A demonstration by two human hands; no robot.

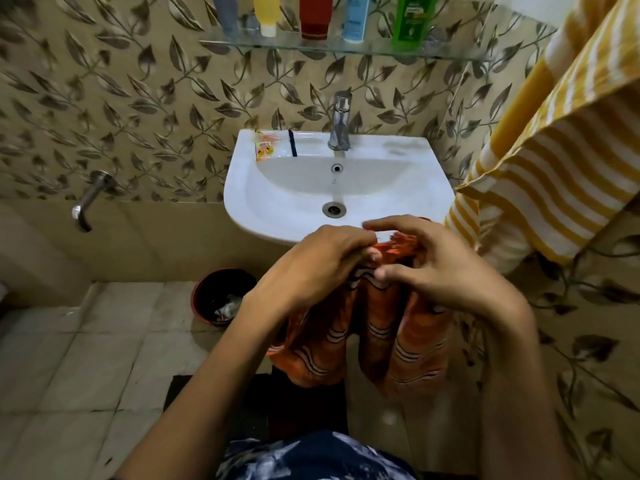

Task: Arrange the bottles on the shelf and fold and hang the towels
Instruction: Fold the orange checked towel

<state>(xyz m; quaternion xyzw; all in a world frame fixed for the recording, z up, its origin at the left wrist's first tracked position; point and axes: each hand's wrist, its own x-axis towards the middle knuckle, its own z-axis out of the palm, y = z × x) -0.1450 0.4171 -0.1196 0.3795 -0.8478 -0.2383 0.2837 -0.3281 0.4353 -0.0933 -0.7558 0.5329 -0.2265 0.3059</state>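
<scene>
Two hands meeting just in front of the white ceramic washbasin (346,188), both on the gathered top edge of an orange towel with wavy black-and-white stripes (377,341). Left hand (311,265) palm down, fingers curled over the bunched cloth, gripping it. Right hand (436,268) beside it, thumb pressed against the top of the towel, index and middle fingers loosely arched above the fringe; grip only partial, exact pinch hard to tell. Towel hanging down in three loose folds below the hands, lower ends near a dark floor mat (256,407).

Above, on a clear glass wall shelf (311,46), five containers standing in a row: grey tube (227,12), yellow bottle with white cap down (267,13), red tube (314,17), pale blue tube (356,19), green bottle (412,17). Tops cut off by the frame edge.

Yellow-and-white striped towel (540,161) hanging at the right, well above the orange one.

On the basin's back ledge: small orange sachet (264,147), thin dark comb-like item (292,143), chrome tap (340,121). Second chrome tap (88,200) on the wall at left. Red-rimmed dark bin (221,294) on the tiled floor under the basin's left side.
</scene>
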